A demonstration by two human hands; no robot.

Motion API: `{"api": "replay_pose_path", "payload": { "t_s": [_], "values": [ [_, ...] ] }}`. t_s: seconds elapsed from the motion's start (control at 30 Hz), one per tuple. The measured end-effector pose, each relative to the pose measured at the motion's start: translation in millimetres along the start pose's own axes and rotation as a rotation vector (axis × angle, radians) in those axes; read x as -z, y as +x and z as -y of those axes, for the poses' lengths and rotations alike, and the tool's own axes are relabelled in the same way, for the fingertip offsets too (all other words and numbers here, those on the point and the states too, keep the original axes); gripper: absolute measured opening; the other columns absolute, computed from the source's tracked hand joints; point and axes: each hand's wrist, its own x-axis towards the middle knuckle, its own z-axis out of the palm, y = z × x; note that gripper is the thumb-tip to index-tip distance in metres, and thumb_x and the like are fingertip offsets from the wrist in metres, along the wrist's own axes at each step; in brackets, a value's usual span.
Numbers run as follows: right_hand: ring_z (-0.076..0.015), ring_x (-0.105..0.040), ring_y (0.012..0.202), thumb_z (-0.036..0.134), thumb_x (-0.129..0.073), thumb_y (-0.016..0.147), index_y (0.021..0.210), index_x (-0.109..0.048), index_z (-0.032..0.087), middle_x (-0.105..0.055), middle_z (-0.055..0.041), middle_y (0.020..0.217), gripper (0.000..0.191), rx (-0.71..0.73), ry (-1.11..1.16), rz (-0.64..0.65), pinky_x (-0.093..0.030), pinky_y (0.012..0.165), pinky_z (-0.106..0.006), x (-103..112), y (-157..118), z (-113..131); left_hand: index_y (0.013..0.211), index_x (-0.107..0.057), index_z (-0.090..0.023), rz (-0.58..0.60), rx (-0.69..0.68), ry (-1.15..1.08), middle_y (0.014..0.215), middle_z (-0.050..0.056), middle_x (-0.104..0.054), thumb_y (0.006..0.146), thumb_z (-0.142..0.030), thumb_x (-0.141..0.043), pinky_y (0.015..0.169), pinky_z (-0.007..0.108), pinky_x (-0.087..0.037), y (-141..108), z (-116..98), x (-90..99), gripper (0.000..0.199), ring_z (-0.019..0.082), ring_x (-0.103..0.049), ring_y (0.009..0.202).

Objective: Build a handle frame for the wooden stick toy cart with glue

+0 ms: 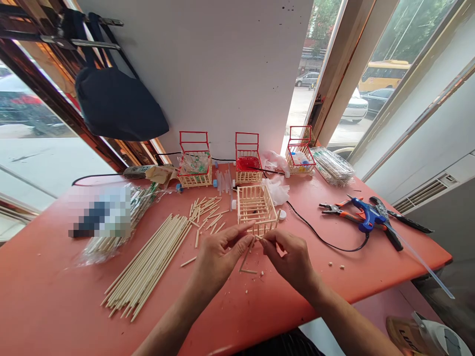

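Observation:
My left hand [221, 253] pinches a small frame of glued wooden sticks [245, 259] between thumb and fingers. Its bent end hangs down just over the table. My right hand [291, 257] is closed at the same piece's upper stick, thumb and forefinger together near the left fingertips. The fingers hide the joint between them. Right behind both hands stands an open wooden stick basket [256, 205]. Short cut sticks [204, 212] lie scattered left of the basket, and a bundle of long sticks [152, 262] rests further left.
A blue glue gun [371, 217] lies on the right beside orange-handled pliers [334, 209], its cord curving toward the basket. Baskets with red handles [195, 158] line the wall. Bagged sticks [107, 247] lie at left, wrapped sticks [334, 165] at back right. A dark bag [118, 104] hangs above.

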Motion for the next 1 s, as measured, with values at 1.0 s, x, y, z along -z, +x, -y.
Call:
{"api": "replay_pose_path", "payload": {
  "t_s": [1.0],
  "values": [
    [-0.0162, -0.068, 0.07, 0.03, -0.057, 0.099, 0.092, -0.072, 0.017, -0.074, -0.0043, 0.079, 0.021, -0.288, 0.25, 0.079, -0.05, 0.063, -0.026, 12, -20, -13, 0.108, -0.078, -0.018, 0.072, 0.043, -0.048, 0.086, 0.005, -0.078, 0.083, -0.03, -0.067, 0.072, 0.031, -0.058, -26, 27, -16.0, 0.029, 0.02, -0.072, 0.075]
  ]
}}
